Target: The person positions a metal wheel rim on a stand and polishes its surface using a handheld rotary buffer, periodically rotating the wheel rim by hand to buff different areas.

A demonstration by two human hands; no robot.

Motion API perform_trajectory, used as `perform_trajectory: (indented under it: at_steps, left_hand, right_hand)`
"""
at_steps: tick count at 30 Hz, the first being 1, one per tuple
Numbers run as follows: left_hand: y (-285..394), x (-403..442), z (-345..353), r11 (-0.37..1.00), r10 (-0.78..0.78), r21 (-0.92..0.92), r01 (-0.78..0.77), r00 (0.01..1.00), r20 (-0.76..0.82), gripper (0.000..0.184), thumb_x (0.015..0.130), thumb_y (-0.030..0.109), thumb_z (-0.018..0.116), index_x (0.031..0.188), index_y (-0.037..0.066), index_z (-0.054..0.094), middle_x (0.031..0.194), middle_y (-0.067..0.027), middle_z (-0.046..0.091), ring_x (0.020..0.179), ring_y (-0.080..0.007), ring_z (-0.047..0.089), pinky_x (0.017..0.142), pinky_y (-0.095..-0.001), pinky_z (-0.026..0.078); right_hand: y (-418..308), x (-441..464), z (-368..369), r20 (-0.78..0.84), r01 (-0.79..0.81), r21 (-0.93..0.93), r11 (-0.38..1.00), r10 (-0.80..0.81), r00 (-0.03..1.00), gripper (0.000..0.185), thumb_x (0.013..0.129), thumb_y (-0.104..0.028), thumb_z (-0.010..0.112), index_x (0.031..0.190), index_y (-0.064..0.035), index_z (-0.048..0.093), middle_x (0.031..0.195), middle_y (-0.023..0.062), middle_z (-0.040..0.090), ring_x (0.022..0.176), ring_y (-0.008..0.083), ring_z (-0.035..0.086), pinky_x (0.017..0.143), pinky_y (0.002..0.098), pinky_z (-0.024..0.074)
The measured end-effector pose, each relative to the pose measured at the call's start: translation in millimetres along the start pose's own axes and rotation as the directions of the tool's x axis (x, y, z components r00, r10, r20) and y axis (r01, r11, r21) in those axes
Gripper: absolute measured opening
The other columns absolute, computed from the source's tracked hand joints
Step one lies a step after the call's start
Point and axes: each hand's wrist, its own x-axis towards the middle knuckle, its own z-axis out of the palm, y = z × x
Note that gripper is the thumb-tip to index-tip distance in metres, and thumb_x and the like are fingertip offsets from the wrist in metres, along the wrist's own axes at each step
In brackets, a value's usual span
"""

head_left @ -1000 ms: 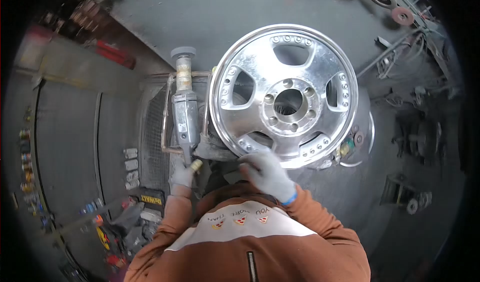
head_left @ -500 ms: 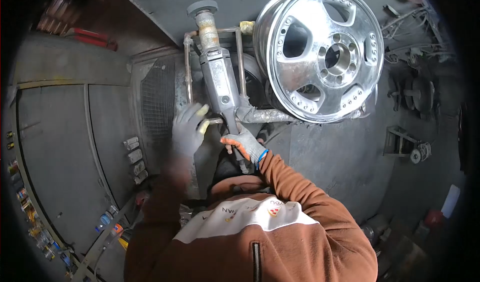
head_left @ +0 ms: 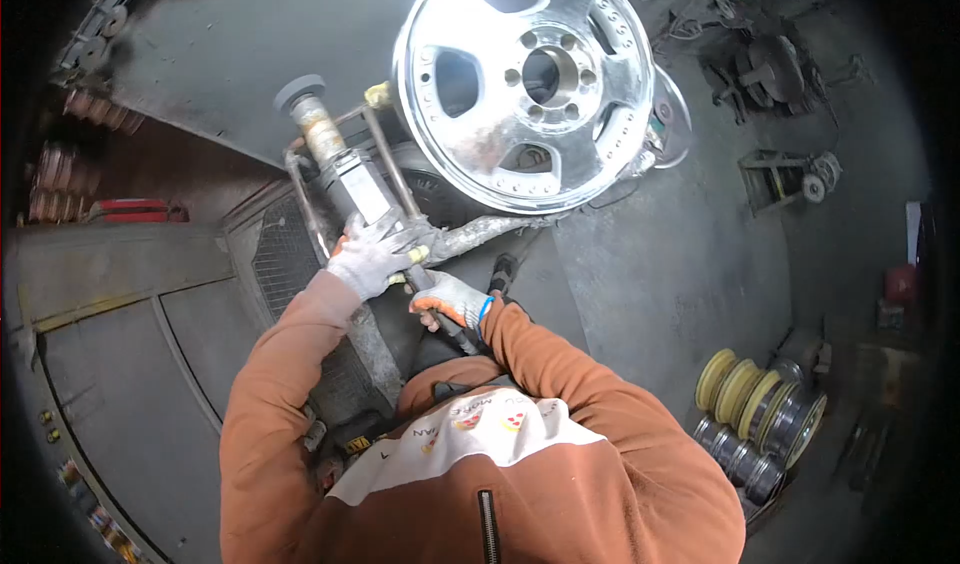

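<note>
A long grey power tool (head_left: 361, 190) with a round disc at its far end lies across a metal pipe frame (head_left: 391, 164). My gloved left hand (head_left: 372, 256) rests over the tool's body near its rear, with the fingers wrapped round it. Just behind it, my gloved right hand (head_left: 452, 301) is closed round the tool's rear handle, close to the cord end. A shiny metal wheel (head_left: 490, 127) with several bolt holes stands beyond and to the right of both hands, apart from them.
Several yellow and silver rims (head_left: 741, 394) are stacked at the lower right. A small metal stand (head_left: 775, 186) is on the right. Wire mesh and cabinet panels (head_left: 123, 369) are at the left. A thick pipe (head_left: 486, 232) runs below the wheel.
My right hand came from near the wheel to the tool's handle. My left hand left the tool's rear, was open beside it, and is now on its body. The view has turned.
</note>
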Motion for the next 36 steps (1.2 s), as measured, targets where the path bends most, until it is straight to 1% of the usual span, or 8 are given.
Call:
perform_trajectory:
  at_steps: [15, 17, 19, 23, 25, 29, 32, 36]
  left_hand:
    - [3.1, 16.8, -11.8, 0.991, 0.121, -0.063, -0.12, 0.993, 0.016, 0.052, 0.07, 0.021, 0.066, 0.121, 0.014, 0.068, 0.141, -0.0076, 0.053, 0.14, -0.0286, 0.038, 0.106, -0.0649, 0.025]
    - [11.0, 19.2, -22.1, 0.996, 0.084, -0.051, -0.076, 0.98, 0.179, 0.058, 0.074, 0.02, 0.066, 0.131, 0.008, 0.061, 0.142, -0.0088, 0.053, 0.141, -0.0291, 0.036, 0.104, -0.0649, 0.029]
    - [16.9, 16.7, -12.7, 0.998, 0.038, 0.047, -0.044, 0.99, 0.133, 0.055, 0.076, 0.019, 0.066, 0.13, 0.009, 0.062, 0.141, -0.0092, 0.053, 0.139, -0.029, 0.039, 0.103, -0.0649, 0.031]
    - [4.9, 8.6, -44.8, 0.976, 0.013, -0.212, -0.05, 0.985, -0.173, 0.046, 0.073, 0.015, 0.073, 0.118, 0.009, 0.066, 0.124, -0.01, 0.062, 0.12, -0.0301, 0.056, 0.101, -0.0525, 0.041]
    - [-15.7, 10.2, -67.3, 0.682, -0.402, -0.727, 0.08, 0.872, -0.281, 0.044, 0.074, 0.019, 0.079, 0.114, 0.007, 0.066, 0.104, -0.0099, 0.068, 0.098, -0.0277, 0.066, 0.086, -0.0406, 0.052]
    - [-85.7, 36.9, -49.7, 0.362, -0.922, -0.847, 0.391, 0.014, -0.387, 0.029, 0.082, 0.011, 0.08, 0.106, 0.004, 0.065, 0.09, -0.0103, 0.069, 0.086, -0.0202, 0.068, 0.078, -0.033, 0.055]
    - [-164.9, 41.8, 30.1, -0.378, -0.889, -0.839, -0.392, 0.407, 0.21, 0.052, 0.083, 0.014, 0.08, 0.126, 0.004, 0.053, 0.109, -0.0101, 0.065, 0.098, -0.0208, 0.064, 0.084, -0.0339, 0.053]
    - [-215.1, 20.3, 88.7, -0.526, -0.803, -0.728, -0.44, 0.539, 0.255, 0.045, 0.084, 0.024, 0.078, 0.119, 0.003, 0.06, 0.108, -0.0112, 0.066, 0.1, -0.0253, 0.065, 0.089, -0.0415, 0.055]
  right_hand:
    - [-11.6, -2.8, 14.6, -0.125, 0.093, -0.405, 0.909, -0.156, 0.98, 0.04, 0.082, -0.013, 0.073, 0.117, 0.0024, 0.061, 0.085, 0.0086, 0.064, 0.082, 0.0136, 0.063, 0.072, 0.0292, 0.0519]
    - [-21.7, -11.8, 28.0, -0.332, -0.132, -0.526, 0.84, -0.06, 0.941, 0.07, 0.077, -0.036, 0.077, 0.134, -0.0045, 0.051, 0.088, 0.0206, 0.069, 0.08, 0.0386, 0.066, 0.076, 0.0427, 0.0543]
    - [16.3, 1.3, 27.3, -0.379, 0.006, -0.816, 0.578, -0.543, 0.749, 0.068, 0.078, -0.041, 0.074, 0.131, -0.0047, 0.052, 0.089, 0.0256, 0.069, 0.085, 0.047, 0.066, 0.078, 0.0513, 0.053]
    - [20.0, 6.4, 25.4, -0.34, 0.01, -0.859, 0.511, -0.585, 0.736, 0.057, 0.082, -0.035, 0.071, 0.126, -0.0022, 0.053, 0.092, 0.0261, 0.069, 0.086, 0.0443, 0.067, 0.079, 0.0525, 0.053]
    - [11.8, 2.3, 31.1, -0.362, -0.062, -0.875, 0.48, -0.563, 0.743, 0.053, 0.083, -0.034, 0.07, 0.123, -0.0032, 0.055, 0.089, 0.0257, 0.069, 0.083, 0.0437, 0.067, 0.076, 0.0531, 0.0533]
    - [10.4, 0.1, 31.4, -0.359, -0.102, -0.892, 0.441, -0.552, 0.753, 0.052, 0.083, -0.034, 0.069, 0.123, -0.0028, 0.056, 0.09, 0.0258, 0.069, 0.083, 0.0431, 0.068, 0.076, 0.0519, 0.0539]
    - [18.7, 4.2, 22.5, -0.278, -0.054, -0.935, 0.351, -0.631, 0.725, 0.054, 0.084, -0.034, 0.068, 0.127, -0.0042, 0.055, 0.092, 0.025, 0.069, 0.082, 0.0424, 0.068, 0.077, 0.0504, 0.0541]
    - [11.0, -2.1, 16.0, -0.249, 0.016, -0.914, 0.406, -0.59, 0.768, 0.054, 0.082, -0.029, 0.07, 0.13, -0.0086, 0.056, 0.108, 0.0218, 0.069, 0.094, 0.0404, 0.067, 0.084, 0.0484, 0.0537]
